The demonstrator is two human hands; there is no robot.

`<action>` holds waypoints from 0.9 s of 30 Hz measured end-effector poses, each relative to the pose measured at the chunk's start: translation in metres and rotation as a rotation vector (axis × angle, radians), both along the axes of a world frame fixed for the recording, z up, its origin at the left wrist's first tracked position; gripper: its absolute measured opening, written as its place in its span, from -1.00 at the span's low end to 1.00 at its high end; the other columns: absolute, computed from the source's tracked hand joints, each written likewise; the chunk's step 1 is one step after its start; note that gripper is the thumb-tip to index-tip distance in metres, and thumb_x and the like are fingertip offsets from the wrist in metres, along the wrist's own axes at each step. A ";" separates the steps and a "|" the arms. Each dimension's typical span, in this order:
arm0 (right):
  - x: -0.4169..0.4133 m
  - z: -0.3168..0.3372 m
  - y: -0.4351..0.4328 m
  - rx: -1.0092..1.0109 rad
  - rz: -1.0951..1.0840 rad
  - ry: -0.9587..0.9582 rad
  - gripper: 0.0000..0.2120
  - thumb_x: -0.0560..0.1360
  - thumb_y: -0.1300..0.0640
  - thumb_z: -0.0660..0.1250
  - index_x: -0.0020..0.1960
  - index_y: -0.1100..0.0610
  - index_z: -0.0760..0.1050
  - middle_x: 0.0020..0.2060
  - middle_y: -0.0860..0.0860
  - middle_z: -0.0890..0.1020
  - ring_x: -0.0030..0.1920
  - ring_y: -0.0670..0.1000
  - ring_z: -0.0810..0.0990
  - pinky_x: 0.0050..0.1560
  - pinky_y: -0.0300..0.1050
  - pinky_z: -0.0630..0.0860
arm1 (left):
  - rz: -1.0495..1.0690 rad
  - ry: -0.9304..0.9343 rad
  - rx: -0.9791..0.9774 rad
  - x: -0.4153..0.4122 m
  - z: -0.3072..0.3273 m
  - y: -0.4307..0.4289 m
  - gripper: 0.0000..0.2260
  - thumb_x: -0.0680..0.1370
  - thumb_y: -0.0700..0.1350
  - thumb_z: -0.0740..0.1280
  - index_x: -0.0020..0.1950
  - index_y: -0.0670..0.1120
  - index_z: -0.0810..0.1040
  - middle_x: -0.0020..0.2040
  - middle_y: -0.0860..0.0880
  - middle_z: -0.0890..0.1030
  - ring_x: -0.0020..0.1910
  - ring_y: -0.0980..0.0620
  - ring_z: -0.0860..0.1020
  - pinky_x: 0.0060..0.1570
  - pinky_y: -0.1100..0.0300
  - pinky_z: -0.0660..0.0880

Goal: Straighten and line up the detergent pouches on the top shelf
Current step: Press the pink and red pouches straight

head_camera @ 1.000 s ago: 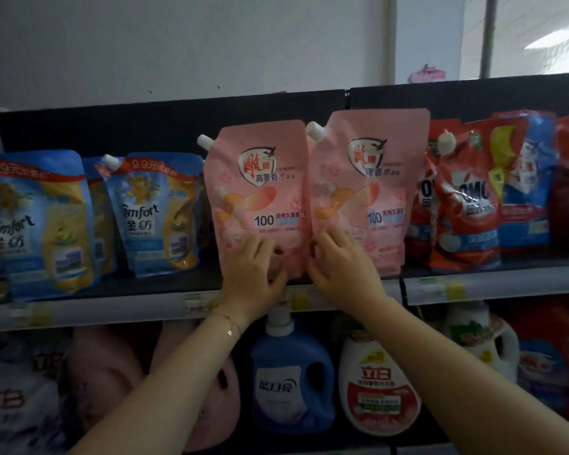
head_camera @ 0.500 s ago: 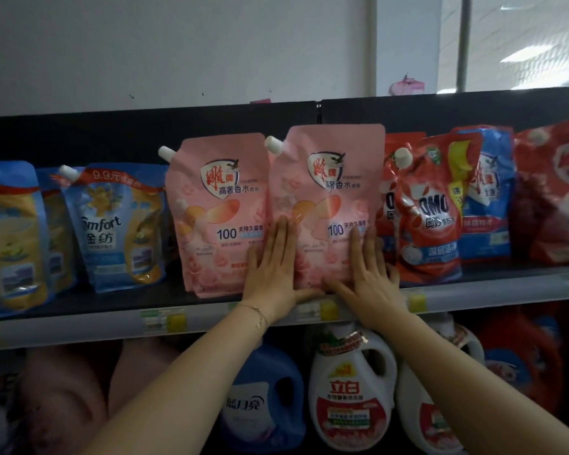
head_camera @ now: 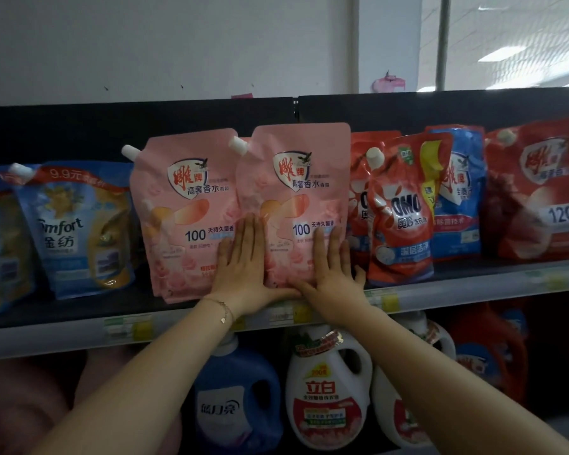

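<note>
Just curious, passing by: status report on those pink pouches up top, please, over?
Left hand, right hand flat, pressing pouch fronts. Left pink pouch, right pink pouch upright, side by side, touching. Red OMO pouch close at right.

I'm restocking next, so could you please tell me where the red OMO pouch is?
In the head view, the red OMO pouch stands on the top shelf, right of centre, just right of the right pink pouch.

The two pink pouches [head_camera: 191,211] [head_camera: 296,198] are soft plastic film with a smooth, low-sheen face and hard white plastic spouts. The red OMO pouch [head_camera: 404,211] is glossier and crinkled. The shelf [head_camera: 79,307] looks matt black; the jugs [head_camera: 329,389] below are smooth moulded plastic.
</note>
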State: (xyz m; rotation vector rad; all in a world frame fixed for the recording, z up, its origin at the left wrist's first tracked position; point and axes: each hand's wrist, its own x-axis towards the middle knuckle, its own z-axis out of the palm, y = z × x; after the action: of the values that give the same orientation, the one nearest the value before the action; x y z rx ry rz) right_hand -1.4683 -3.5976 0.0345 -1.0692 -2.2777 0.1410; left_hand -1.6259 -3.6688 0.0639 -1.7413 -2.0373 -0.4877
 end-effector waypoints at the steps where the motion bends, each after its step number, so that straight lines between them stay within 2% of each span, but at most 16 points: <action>1: 0.004 0.000 -0.001 0.005 0.022 0.008 -0.12 0.53 -0.31 0.11 0.34 -0.20 -0.63 0.43 -0.02 -0.53 0.51 0.13 -0.33 0.43 0.30 -0.06 | -0.015 -0.012 0.008 0.004 0.000 -0.002 0.23 0.23 0.56 0.17 0.41 -0.10 -0.57 0.42 -0.06 -0.56 0.41 -0.03 -0.51 0.40 -0.04 -0.39; 3: 0.016 0.002 -0.005 0.021 0.057 0.061 -0.16 0.56 -0.19 0.16 0.46 -0.19 -0.47 0.50 -0.01 -0.39 0.53 0.13 -0.19 0.44 0.26 0.03 | -0.063 0.058 0.061 0.013 0.001 -0.003 0.15 0.29 0.54 0.15 0.44 -0.07 -0.51 0.48 -0.09 -0.46 0.46 -0.07 -0.43 0.41 -0.09 -0.34; 4: 0.025 0.003 -0.007 0.039 0.067 0.106 -0.23 0.57 -0.11 0.19 0.53 -0.14 -0.30 0.55 0.02 -0.22 0.52 0.15 -0.05 0.43 0.23 0.11 | -0.093 0.157 0.122 0.018 0.002 -0.003 0.07 0.35 0.51 0.12 0.51 -0.09 -0.39 0.54 -0.13 -0.30 0.51 -0.10 -0.30 0.43 -0.12 -0.25; 5: 0.033 0.003 -0.009 0.097 0.069 0.151 -0.34 0.57 -0.04 0.19 0.56 -0.06 -0.06 0.55 0.06 0.01 0.47 0.18 0.14 0.38 0.21 0.23 | -0.132 0.260 0.187 0.024 0.003 -0.001 -0.03 0.39 0.46 0.09 0.55 -0.13 -0.17 0.56 -0.18 -0.07 0.53 -0.14 -0.12 0.44 -0.15 -0.11; 6: 0.042 0.003 -0.010 0.209 0.068 0.167 -0.48 0.55 0.02 0.20 0.49 0.05 0.20 0.45 0.11 0.26 0.35 0.19 0.32 0.28 0.20 0.36 | -0.185 0.330 0.240 0.031 0.005 0.002 -0.14 0.42 0.38 0.09 0.52 -0.17 0.07 0.52 -0.22 0.14 0.49 -0.17 0.05 0.42 -0.16 0.03; 7: 0.051 0.002 -0.010 0.329 0.066 0.149 -0.60 0.52 0.05 0.19 0.33 0.13 0.39 0.29 0.12 0.44 0.20 0.19 0.45 0.13 0.19 0.46 | -0.244 0.383 0.288 0.040 0.008 0.006 -0.27 0.44 0.30 0.10 0.44 -0.18 0.26 0.44 -0.23 0.31 0.43 -0.19 0.18 0.39 -0.15 0.16; 9: 0.069 0.000 -0.007 0.461 0.053 0.068 -0.71 0.47 0.04 0.17 0.04 0.18 0.53 0.05 0.11 0.56 -0.01 0.17 0.54 -0.09 0.12 0.54 | -0.336 0.470 0.347 0.059 0.014 0.015 -0.46 0.44 0.15 0.14 0.28 -0.16 0.46 0.30 -0.20 0.47 0.32 -0.17 0.31 0.27 -0.10 0.31; 12: 0.097 0.002 0.004 0.489 0.018 -0.019 -0.70 0.43 0.02 0.14 -0.10 0.19 0.56 -0.09 0.10 0.57 -0.11 0.15 0.56 -0.18 0.07 0.54 | -0.393 0.548 0.328 0.090 0.021 0.026 -0.61 0.42 0.06 0.14 0.10 -0.12 0.54 0.15 -0.13 0.55 0.18 -0.13 0.44 0.02 -0.02 0.45; 15: 0.123 0.006 0.018 0.487 -0.042 0.041 -0.71 0.42 0.02 0.14 -0.12 0.18 0.55 -0.20 0.06 0.54 -0.20 0.11 0.53 -0.25 -0.04 0.52 | -0.399 0.473 0.285 0.112 0.019 0.038 -0.71 0.44 0.03 0.16 -0.01 -0.11 0.54 -0.04 -0.08 0.56 -0.02 -0.10 0.53 -0.11 0.03 0.48; 17: 0.136 0.007 0.026 0.447 -0.083 0.092 -0.77 0.42 0.04 0.17 -0.22 0.17 0.49 -0.25 0.04 0.51 -0.23 0.08 0.50 -0.29 -0.02 0.50 | -0.401 0.361 0.244 0.123 0.015 0.046 -0.77 0.49 0.00 0.22 0.02 -0.11 0.50 -0.04 -0.07 0.53 -0.03 -0.08 0.52 -0.13 0.06 0.47; 19: 0.147 0.005 0.034 0.427 -0.130 0.100 -0.80 0.43 0.06 0.22 -0.22 0.19 0.49 -0.23 0.05 0.52 -0.21 0.09 0.50 -0.29 -0.04 0.46 | -0.383 0.212 0.192 0.130 0.012 0.054 -0.76 0.55 0.02 0.20 0.13 -0.09 0.43 0.03 -0.04 0.49 0.02 -0.03 0.50 -0.13 0.13 0.46; 21: 0.159 0.007 0.040 0.413 -0.156 0.119 -0.82 0.45 0.08 0.28 -0.18 0.20 0.50 -0.21 0.06 0.51 -0.17 0.11 0.50 -0.27 -0.10 0.37 | -0.374 0.037 0.187 0.135 0.010 0.059 -0.69 0.58 0.05 0.21 0.23 -0.09 0.33 0.11 -0.05 0.48 0.03 -0.03 0.51 -0.13 0.14 0.48; 23: 0.167 0.010 0.045 0.386 -0.175 0.172 -0.84 0.49 0.09 0.32 -0.04 0.19 0.49 -0.13 0.07 0.52 -0.09 0.11 0.50 -0.22 -0.10 0.36 | -0.394 -0.106 0.206 0.141 0.005 0.063 -0.60 0.57 0.06 0.24 0.30 -0.08 0.22 0.18 -0.08 0.45 0.02 -0.06 0.53 -0.10 0.05 0.53; 25: 0.171 0.016 0.053 0.296 -0.151 0.256 -0.70 0.50 0.04 0.34 0.16 0.15 0.39 0.05 0.07 0.50 0.01 0.09 0.50 -0.14 -0.06 0.42 | -0.419 -0.195 0.210 0.147 -0.001 0.067 -0.52 0.55 0.07 0.28 0.34 -0.03 0.13 0.25 -0.09 0.41 0.08 -0.07 0.52 -0.04 0.00 0.55; 27: 0.173 0.024 0.065 0.138 -0.088 0.337 -0.49 0.49 -0.03 0.37 0.33 0.09 0.25 0.25 0.08 0.43 0.14 0.09 0.49 0.01 0.03 0.49 | -0.420 -0.249 0.204 0.151 -0.006 0.070 -0.46 0.54 0.08 0.31 0.37 0.03 0.07 0.28 -0.10 0.39 0.14 -0.08 0.50 0.03 -0.02 0.54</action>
State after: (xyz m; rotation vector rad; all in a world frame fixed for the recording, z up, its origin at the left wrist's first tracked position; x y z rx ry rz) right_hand -1.2949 -3.5324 0.0584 -0.9897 -1.9085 0.1161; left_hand -1.4747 -3.5990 0.0583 -2.0639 -1.6906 -1.0504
